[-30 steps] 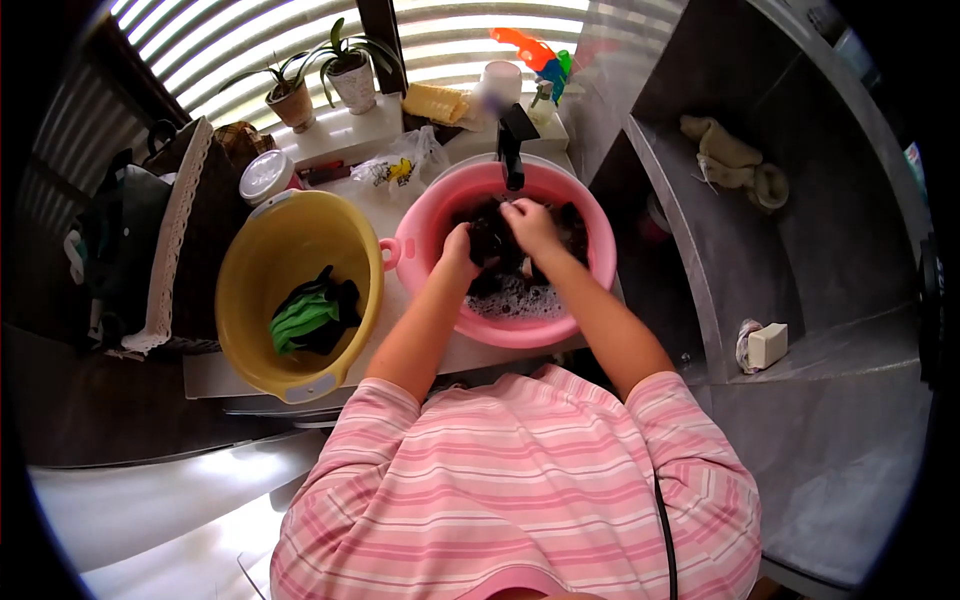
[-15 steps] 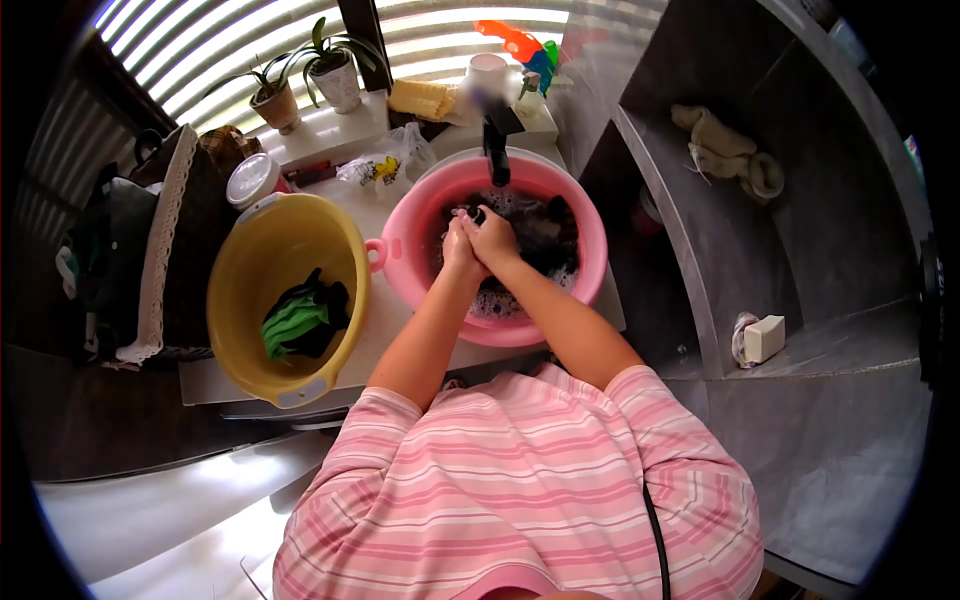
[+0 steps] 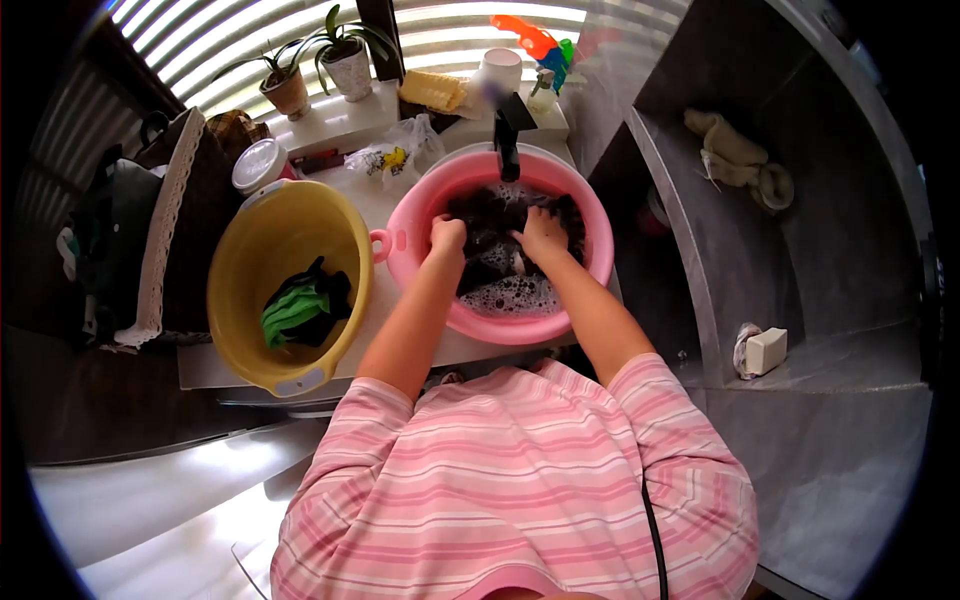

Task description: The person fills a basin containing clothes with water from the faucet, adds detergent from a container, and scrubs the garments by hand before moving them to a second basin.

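Dark wet cloth (image 3: 488, 256) lies in soapy water inside a pink basin (image 3: 401, 225). My left hand (image 3: 448, 236) is at the basin's left inner side, its fingers curled round an edge of the cloth. Over the right part of the same cloth is my right hand (image 3: 544, 236), thumb out to the left and fingers bent into the fabric. Its fingertips are partly hidden by cloth and water. White foam (image 3: 512, 296) floats near the front of the basin.
A yellow basin (image 3: 232, 250) with green and black cloth (image 3: 298, 310) stands at left. The black faucet (image 3: 509, 150) overhangs the pink basin's back rim. A plastic bag (image 3: 405, 150) lies behind. On the right ledge sits a white soap bar (image 3: 766, 352).
My hands were together at the basin's middle, clasping something dark. Now they are apart, the left slightly left and the right moved right, with the dark cloth spread between them.
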Tool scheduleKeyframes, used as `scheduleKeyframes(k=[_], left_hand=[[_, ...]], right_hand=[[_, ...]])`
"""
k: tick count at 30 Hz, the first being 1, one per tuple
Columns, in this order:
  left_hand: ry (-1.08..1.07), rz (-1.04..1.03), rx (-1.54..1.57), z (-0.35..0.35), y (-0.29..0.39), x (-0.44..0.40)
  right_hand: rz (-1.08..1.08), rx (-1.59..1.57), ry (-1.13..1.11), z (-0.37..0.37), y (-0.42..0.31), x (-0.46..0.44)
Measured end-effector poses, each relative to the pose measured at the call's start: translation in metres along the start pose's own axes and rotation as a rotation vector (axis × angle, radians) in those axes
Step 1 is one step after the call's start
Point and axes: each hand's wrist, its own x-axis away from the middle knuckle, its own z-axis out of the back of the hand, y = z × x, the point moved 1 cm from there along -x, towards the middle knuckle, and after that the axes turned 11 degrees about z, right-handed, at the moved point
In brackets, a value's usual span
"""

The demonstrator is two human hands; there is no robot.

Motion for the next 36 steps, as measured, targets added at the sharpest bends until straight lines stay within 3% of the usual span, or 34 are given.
scheduleKeyframes(k=[1, 2, 3, 4, 5, 6, 8, 10, 11, 12, 14, 16, 18, 19, 20, 22, 23, 24, 26, 29, 30, 32, 33, 36], left_hand=[[0.138, -0.049, -0.112, -0.006, -0.003, 0.005], [0.073, 0.081, -0.168, 0.000, 0.013, 0.042], [0.200, 0.095, -0.176, 0.001, 0.032, 0.087], [0.326, 0.109, -0.185, -0.001, 0.039, 0.119], [0.358, -0.067, -0.184, 0.000, 0.033, 0.125], [0.394, -0.266, -0.224, 0.000, 0.022, 0.120], [0.123, -0.048, -0.064, -0.006, 0.010, 0.093], [-0.412, 0.138, 0.529, -0.001, 0.022, 0.106], [-0.564, 0.387, 0.691, 0.001, 0.021, 0.080], [-0.628, 0.305, 0.570, 0.006, 0.038, 0.081], [-0.737, 0.391, 0.478, 0.014, 0.047, 0.072], [-0.798, 0.374, 0.417, 0.019, 0.077, 0.127], [-0.884, 0.365, 0.466, 0.016, 0.085, 0.137], [-0.887, 0.364, 0.463, 0.015, 0.084, 0.138], [-0.984, 0.356, 0.444, 0.012, 0.083, 0.139], [-1.085, 0.346, 0.424, 0.007, 0.083, 0.145], [-1.092, 0.372, 0.448, 0.005, 0.082, 0.151], [-1.097, 0.396, 0.474, 0.004, 0.080, 0.155], [-1.038, 0.400, 0.430, 0.007, 0.073, 0.156], [-1.270, 0.354, 0.261, 0.014, 0.062, 0.154], [-1.271, 0.354, 0.259, 0.015, 0.060, 0.157], [-1.271, 0.182, -0.151, 0.015, 0.059, 0.163], [-1.322, 0.101, -0.080, 0.008, 0.057, 0.168], [-1.240, 0.133, -0.123, 0.005, 0.061, 0.169]], right_hand=[[0.022, 0.070, -0.023, -0.010, 0.005, -0.003], [0.043, 0.140, -0.045, -0.014, 0.008, -0.006], [0.046, 0.139, -0.042, -0.009, 0.004, -0.007], [-0.034, -0.050, -0.007, 0.002, -0.007, -0.007], [-0.114, -0.239, 0.028, 0.016, -0.019, -0.006], [-0.112, -0.239, 0.031, 0.026, -0.030, -0.005], [0.148, -0.578, 0.165, 0.045, -0.054, 0.002], [0.333, -0.748, 0.148, 0.066, -0.079, 0.010], [0.362, -0.795, 0.071, 0.078, -0.089, 0.017], [0.455, -0.833, 0.109, 0.091, -0.099, 0.024], [0.420, -0.811, 0.247, 0.101, -0.089, 0.017], [0.211, -0.813, 0.303, 0.102, -0.064, 0.004], [0.262, -0.725, 0.595, 0.054, -0.023, -0.019], [0.110, -1.031, 0.494, 0.026, -0.014, -0.024], [0.110, -1.030, 0.499, 0.028, -0.016, -0.018], [-0.293, -2.234, -0.190, 0.035, -0.032, 0.009], [-0.328, -2.343, -0.114, 0.067, -0.061, 0.024], [-0.325, -2.341, -0.117, 0.066, -0.057, 0.021], [-0.101, -2.048, 0.122, 0.063, -0.045, 0.011], [0.073, -1.817, 0.280, 0.076, -0.043, 0.001], [0.073, -1.817, 0.282, 0.082, -0.049, 0.004], [0.235, -1.824, 0.074, 0.102, -0.077, 0.015], [0.230, -1.773, -0.015, 0.113, -0.089, 0.021], [0.237, -1.584, -0.068, 0.106, -0.081, 0.008]])
